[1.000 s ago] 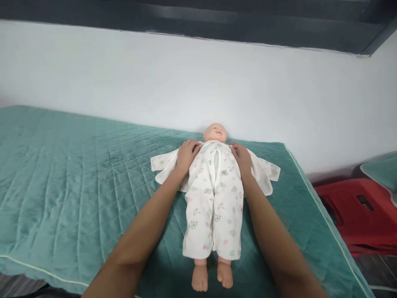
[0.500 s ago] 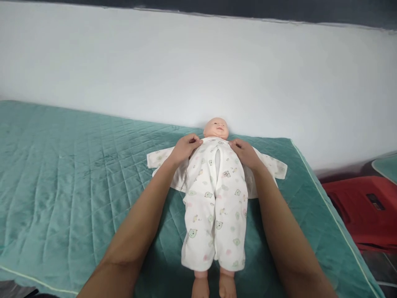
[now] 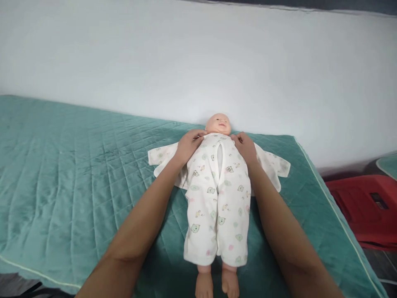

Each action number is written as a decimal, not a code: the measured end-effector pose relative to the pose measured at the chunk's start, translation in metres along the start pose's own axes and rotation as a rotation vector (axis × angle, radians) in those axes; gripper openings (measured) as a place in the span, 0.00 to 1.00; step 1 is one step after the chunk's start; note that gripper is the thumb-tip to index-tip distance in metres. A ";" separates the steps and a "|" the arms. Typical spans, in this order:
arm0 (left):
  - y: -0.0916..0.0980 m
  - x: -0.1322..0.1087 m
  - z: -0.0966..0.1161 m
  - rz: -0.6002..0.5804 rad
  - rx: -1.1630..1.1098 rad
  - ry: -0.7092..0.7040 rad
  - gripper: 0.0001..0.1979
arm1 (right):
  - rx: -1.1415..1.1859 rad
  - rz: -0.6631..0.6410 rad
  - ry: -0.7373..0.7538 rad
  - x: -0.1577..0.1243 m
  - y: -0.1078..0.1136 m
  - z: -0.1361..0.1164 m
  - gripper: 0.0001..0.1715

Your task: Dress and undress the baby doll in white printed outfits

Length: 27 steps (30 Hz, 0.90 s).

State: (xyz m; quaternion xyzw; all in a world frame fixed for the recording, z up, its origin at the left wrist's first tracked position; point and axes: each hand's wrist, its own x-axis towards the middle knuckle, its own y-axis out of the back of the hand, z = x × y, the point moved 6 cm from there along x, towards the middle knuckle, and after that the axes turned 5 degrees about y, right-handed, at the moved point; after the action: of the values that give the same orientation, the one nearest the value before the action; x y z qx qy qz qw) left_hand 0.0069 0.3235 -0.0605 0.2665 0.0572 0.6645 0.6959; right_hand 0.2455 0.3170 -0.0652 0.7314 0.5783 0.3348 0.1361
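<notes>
A baby doll (image 3: 218, 123) lies on its back, head towards the wall. White printed baby pants (image 3: 217, 198) cover it from the chest to above the bare feet (image 3: 230, 283). A matching baby shirt (image 3: 271, 165) is spread out under it, sleeves stretched to both sides. My left hand (image 3: 191, 145) rests at the upper left of the pants near the doll's chin, its fingers stretched and parted from the thumb. At the opposite upper corner, my right hand (image 3: 245, 147) has curled fingers against the pants' top edge; its fingertips are partly hidden.
Under the doll is a green quilted bed cover (image 3: 77, 178) with pale piping along its edge. A white wall (image 3: 155, 62) rises right behind the doll's head. To the right of the bed stands a red plastic chair or stool (image 3: 362, 207).
My left hand has gone from a pinch at the pants' top edge to straighter fingers near the chin. My right hand has shifted slightly up. The view has tilted a little downward.
</notes>
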 end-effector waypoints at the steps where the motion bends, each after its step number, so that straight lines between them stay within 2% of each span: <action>1: 0.000 -0.002 0.001 -0.010 0.005 -0.032 0.13 | 0.021 -0.002 0.005 0.000 0.000 0.002 0.17; 7: 0.001 -0.016 0.002 -0.017 0.137 -0.133 0.18 | 0.254 0.000 0.111 -0.011 0.002 0.010 0.11; 13: 0.005 -0.053 0.005 0.059 0.406 -0.172 0.22 | 0.411 -0.101 0.312 -0.056 0.014 -0.012 0.23; 17: 0.006 -0.093 0.006 0.007 0.531 -0.198 0.26 | 0.385 -0.168 0.319 -0.096 0.023 -0.019 0.31; 21: 0.011 -0.140 0.015 0.010 0.475 -0.186 0.23 | 0.293 -0.187 0.255 -0.141 0.030 -0.013 0.38; 24: 0.020 -0.186 0.032 0.113 0.343 -0.179 0.20 | 0.246 -0.064 0.236 -0.182 0.044 -0.019 0.33; 27: 0.023 -0.240 0.049 0.156 0.244 -0.163 0.15 | 0.179 0.049 0.333 -0.225 0.061 -0.050 0.25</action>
State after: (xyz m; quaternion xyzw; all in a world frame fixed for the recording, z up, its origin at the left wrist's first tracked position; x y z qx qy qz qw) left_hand -0.0191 0.0792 -0.0738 0.4058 0.0600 0.6807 0.6069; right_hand 0.2355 0.0783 -0.0674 0.6888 0.6024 0.4018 -0.0354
